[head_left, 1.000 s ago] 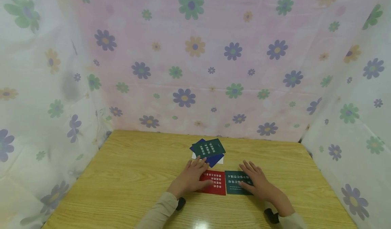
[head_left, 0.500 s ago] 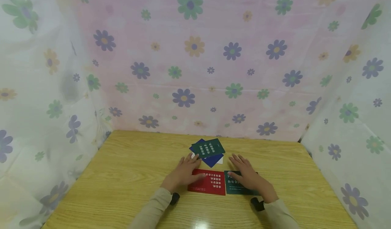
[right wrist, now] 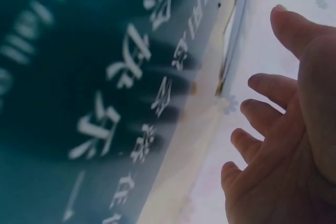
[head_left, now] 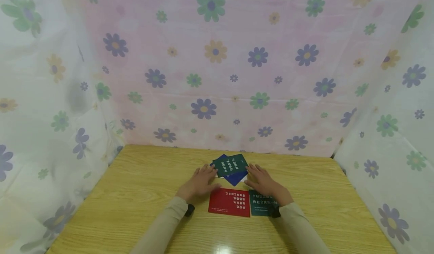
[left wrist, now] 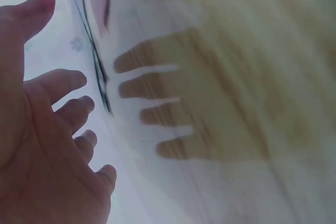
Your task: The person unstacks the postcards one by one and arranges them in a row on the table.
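A small pile of cards lies at the middle back of the table. A dark green card point(head_left: 230, 165) with white writing is on top, over a blue card point(head_left: 236, 178) and a white card point(head_left: 245, 178) that mostly hides beneath. My left hand point(head_left: 198, 183) is at the pile's left side, fingers spread and gently bent. On the opposite side is my right hand point(head_left: 268, 182), its fingertips right at the green card's right edge. Nearer me lie a red card point(head_left: 227, 203) and a second green card point(right wrist: 79, 77), side by side; my right wrist partly covers the latter.
The cards lie on a wood-grain table point(head_left: 142, 193). A flowered curtain point(head_left: 217, 77) rises along its back and both sides. A black wrist device point(head_left: 190, 210) shows under the left sleeve, another point(head_left: 275, 211) under the right.
Both hands have moved to the two sides of the pile: the left drew leftward off the red card, the right went left and away from me. The cards stay where they were.
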Motion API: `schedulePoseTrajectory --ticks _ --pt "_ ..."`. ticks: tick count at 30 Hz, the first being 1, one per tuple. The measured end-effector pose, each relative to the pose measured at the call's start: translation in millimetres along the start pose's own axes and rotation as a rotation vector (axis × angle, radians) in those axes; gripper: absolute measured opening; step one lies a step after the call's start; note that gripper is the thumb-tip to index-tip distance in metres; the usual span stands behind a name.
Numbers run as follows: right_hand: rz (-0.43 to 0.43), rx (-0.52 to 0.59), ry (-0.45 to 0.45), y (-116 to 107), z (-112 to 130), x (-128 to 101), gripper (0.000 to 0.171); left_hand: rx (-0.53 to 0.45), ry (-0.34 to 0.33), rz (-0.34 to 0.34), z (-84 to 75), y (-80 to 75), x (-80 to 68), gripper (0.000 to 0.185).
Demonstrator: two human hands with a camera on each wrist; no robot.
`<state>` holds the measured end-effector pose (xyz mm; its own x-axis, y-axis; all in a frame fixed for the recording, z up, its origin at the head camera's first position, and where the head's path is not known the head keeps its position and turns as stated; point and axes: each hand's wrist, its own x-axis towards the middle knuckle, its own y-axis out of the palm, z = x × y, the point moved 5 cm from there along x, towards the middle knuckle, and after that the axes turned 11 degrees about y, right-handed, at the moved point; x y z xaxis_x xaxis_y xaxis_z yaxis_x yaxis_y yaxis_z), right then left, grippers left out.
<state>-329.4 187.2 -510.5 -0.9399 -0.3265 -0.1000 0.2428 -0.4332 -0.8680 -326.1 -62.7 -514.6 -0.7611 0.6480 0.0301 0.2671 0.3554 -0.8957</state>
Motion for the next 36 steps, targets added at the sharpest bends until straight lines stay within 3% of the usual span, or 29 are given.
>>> schedulePoseTrajectory --ticks 7,16,36 --pt "0.038 -0.049 0.042 1.2 -0.8 17.1 0.065 0.000 -0.017 0.006 17.9 0.5 6.6 0.070" --pt "0.070 -0.052 0.037 4.1 -1.5 27.7 0.066 -0.051 -0.042 -0.009 26.5 -5.2 14.2 0.075" --pt "0.063 0.015 0.006 3.8 -2.7 23.1 0.064 -0.057 -0.083 0.014 39.9 -13.0 26.8 0.086"
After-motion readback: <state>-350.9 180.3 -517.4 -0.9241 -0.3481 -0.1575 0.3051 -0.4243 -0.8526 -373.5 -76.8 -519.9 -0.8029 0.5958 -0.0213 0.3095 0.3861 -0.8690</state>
